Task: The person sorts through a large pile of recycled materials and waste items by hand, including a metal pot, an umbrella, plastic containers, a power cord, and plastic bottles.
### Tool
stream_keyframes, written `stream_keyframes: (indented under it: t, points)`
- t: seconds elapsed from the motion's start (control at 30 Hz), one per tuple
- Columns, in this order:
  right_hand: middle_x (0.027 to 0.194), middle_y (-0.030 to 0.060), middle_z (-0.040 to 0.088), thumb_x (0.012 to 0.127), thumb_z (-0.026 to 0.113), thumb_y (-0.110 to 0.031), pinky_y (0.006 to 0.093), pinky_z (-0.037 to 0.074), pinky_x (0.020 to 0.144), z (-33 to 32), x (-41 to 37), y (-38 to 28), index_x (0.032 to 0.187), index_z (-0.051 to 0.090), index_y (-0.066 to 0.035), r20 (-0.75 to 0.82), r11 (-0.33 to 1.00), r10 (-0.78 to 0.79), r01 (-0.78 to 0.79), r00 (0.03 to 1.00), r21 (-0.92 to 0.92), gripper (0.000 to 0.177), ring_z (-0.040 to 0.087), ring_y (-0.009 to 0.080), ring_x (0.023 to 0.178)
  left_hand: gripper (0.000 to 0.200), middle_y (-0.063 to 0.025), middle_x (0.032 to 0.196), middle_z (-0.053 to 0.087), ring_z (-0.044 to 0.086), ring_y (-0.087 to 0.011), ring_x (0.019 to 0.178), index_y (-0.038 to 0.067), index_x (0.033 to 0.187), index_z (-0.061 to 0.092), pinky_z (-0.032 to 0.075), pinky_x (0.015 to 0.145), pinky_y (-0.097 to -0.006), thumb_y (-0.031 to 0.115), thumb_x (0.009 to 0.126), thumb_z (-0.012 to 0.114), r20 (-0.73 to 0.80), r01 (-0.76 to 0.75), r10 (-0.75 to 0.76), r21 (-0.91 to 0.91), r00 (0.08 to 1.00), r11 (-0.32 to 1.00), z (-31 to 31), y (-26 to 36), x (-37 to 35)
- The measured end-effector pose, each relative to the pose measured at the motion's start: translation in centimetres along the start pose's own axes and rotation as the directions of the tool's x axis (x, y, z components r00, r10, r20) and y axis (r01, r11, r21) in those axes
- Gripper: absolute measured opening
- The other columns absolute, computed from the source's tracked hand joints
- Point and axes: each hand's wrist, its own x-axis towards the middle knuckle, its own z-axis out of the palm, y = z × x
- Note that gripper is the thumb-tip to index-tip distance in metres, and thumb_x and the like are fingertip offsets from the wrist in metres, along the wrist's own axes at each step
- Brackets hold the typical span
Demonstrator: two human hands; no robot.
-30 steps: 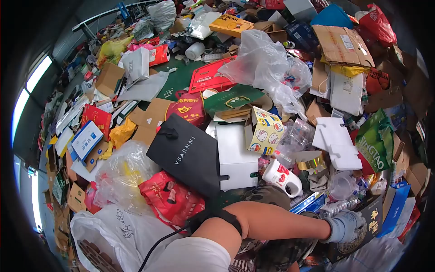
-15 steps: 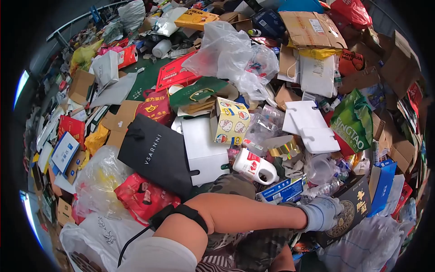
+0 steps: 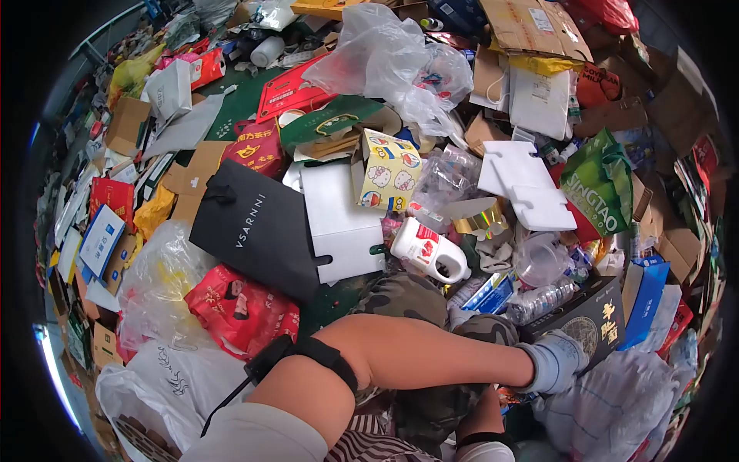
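Note:
My left arm reaches across from the lower left, with a black strap near the elbow. My left hand [image 3: 560, 362], in a pale blue-grey glove, is closed at the lower edge of a black box [image 3: 577, 314] with gold lettering and a round emblem. Behind that forearm, part of my right arm shows at the bottom; my right hand is hidden. A clear plastic bottle [image 3: 539, 300] lies left of the box, and a translucent plastic sack [image 3: 616, 404] is below it. A blue box [image 3: 647, 300] leans on the right.
Mixed waste lies all around. Near my camouflage-clad legs [image 3: 400, 296] are a white jug [image 3: 429, 250], a black paper bag [image 3: 254, 231], white foam sheets [image 3: 527, 185] and a red bag [image 3: 242, 312]. A green bag [image 3: 596, 189] and flattened cardboard [image 3: 535, 31] lie farther off.
The black box has turned and its left end has risen, with my left hand at its lower edge. The view has shifted slightly, and more of my right sleeve shows at the bottom.

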Motion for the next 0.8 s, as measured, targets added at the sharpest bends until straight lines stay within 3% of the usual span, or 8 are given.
stream_keyframes:
  t: [0.03,0.13,0.23,0.4,0.57,0.63,0.73,0.8]
  points:
    - [0.099,0.0059,0.061,0.081,0.051,-0.010,0.0298,0.045,0.075,0.0,-0.1,0.0,0.117,0.050,-0.006,0.005,1.000,0.000,0.000,1.000,-0.002,0.036,0.057,0.0215,0.081,0.028,-0.0147,0.091,0.063,0.062,-0.0305,0.084,0.006,0.093,0.064,0.047,0.075,-0.0401,0.021,0.071,0.053,-0.191,-0.031,0.035,0.023,0.981,0.999,1.1,-1.2,0.4]
    - [0.099,0.0058,0.061,0.081,0.051,-0.010,0.0300,0.045,0.075,0.0,-0.1,-0.1,0.117,0.050,-0.006,0.022,1.000,0.000,0.000,1.000,-0.010,0.037,0.057,0.0218,0.081,0.032,-0.0133,0.098,0.057,0.055,-0.0286,0.095,0.008,0.101,0.058,0.042,0.083,-0.0404,0.026,0.075,0.055,-0.126,0.056,-0.043,0.098,0.991,0.994,-3.1,-2.7,-0.1]
    - [0.099,0.0057,0.061,0.081,0.051,-0.010,0.0302,0.045,0.075,0.2,-1.9,0.7,0.118,0.050,-0.006,0.052,1.000,0.013,-0.012,0.999,-0.028,0.037,0.058,0.0221,0.080,0.027,-0.0146,0.093,0.060,0.056,-0.0306,0.091,0.007,0.097,0.060,0.043,0.082,-0.0378,0.026,0.078,0.053,-0.483,0.093,-0.072,0.020,0.873,0.995,-9.1,-4.5,-1.9]
    - [0.099,0.0056,0.061,0.081,0.050,-0.010,0.0305,0.045,0.075,0.6,-11.2,5.7,0.118,0.049,-0.006,0.165,0.991,0.076,-0.056,0.983,-0.120,0.038,0.058,0.0226,0.080,0.023,-0.0039,0.087,0.063,0.058,-0.0100,0.077,0.004,0.100,0.060,0.046,0.069,-0.0231,0.017,0.082,0.060,-0.684,-0.347,-0.361,-0.668,0.634,0.658,-15.1,-11.8,-7.1]
    - [0.098,0.0055,0.062,0.081,0.050,-0.010,0.0308,0.046,0.075,-1.8,-25.1,13.2,0.119,0.049,-0.006,0.369,0.924,0.286,-0.152,0.884,-0.351,0.038,0.058,0.0231,0.079,0.037,-0.0037,0.093,0.058,0.057,-0.0103,0.071,0.005,0.112,0.050,0.045,0.064,-0.0224,0.024,0.082,0.059,-0.667,0.028,-0.671,-0.702,0.325,0.711,-11.2,-24.0,-20.5]
    - [0.089,0.0049,0.062,0.078,0.045,-0.003,0.0294,0.046,0.072,-1.2,-30.2,19.9,0.122,0.047,-0.007,0.066,0.952,0.278,-0.284,0.958,0.114,0.044,0.058,0.0186,0.072,0.048,-0.0033,0.096,0.055,0.055,-0.0133,0.073,0.009,0.118,0.045,0.045,0.060,-0.0273,0.030,0.079,0.061,-0.475,0.037,-0.840,-0.865,0.262,0.501,-8.7,-30.3,-27.2]
    - [0.095,0.0051,0.055,0.082,0.041,0.006,0.0214,0.043,0.067,-5.8,-31.9,27.3,0.128,0.037,-0.002,-0.230,0.732,0.530,-0.304,0.816,0.609,0.047,0.051,0.0103,0.072,0.068,-0.0058,0.110,0.050,0.053,-0.0158,0.078,0.009,0.128,0.035,0.044,0.064,-0.0297,0.039,0.074,0.064,-0.476,0.161,-0.877,-0.863,0.060,0.479,-8.0,-32.0,-32.9]
    - [0.090,0.0027,0.055,0.085,0.045,-0.002,0.0196,0.042,0.064,-12.8,-29.4,29.7,0.125,0.040,-0.001,-0.407,0.777,0.531,-0.235,0.744,0.584,0.040,0.049,0.0073,0.070,0.072,-0.0077,0.117,0.047,0.049,-0.0188,0.086,0.009,0.130,0.033,0.042,0.070,-0.0343,0.041,0.074,0.064,-0.487,0.102,-0.872,-0.866,0.044,0.489,-9.2,-32.1,-34.4]
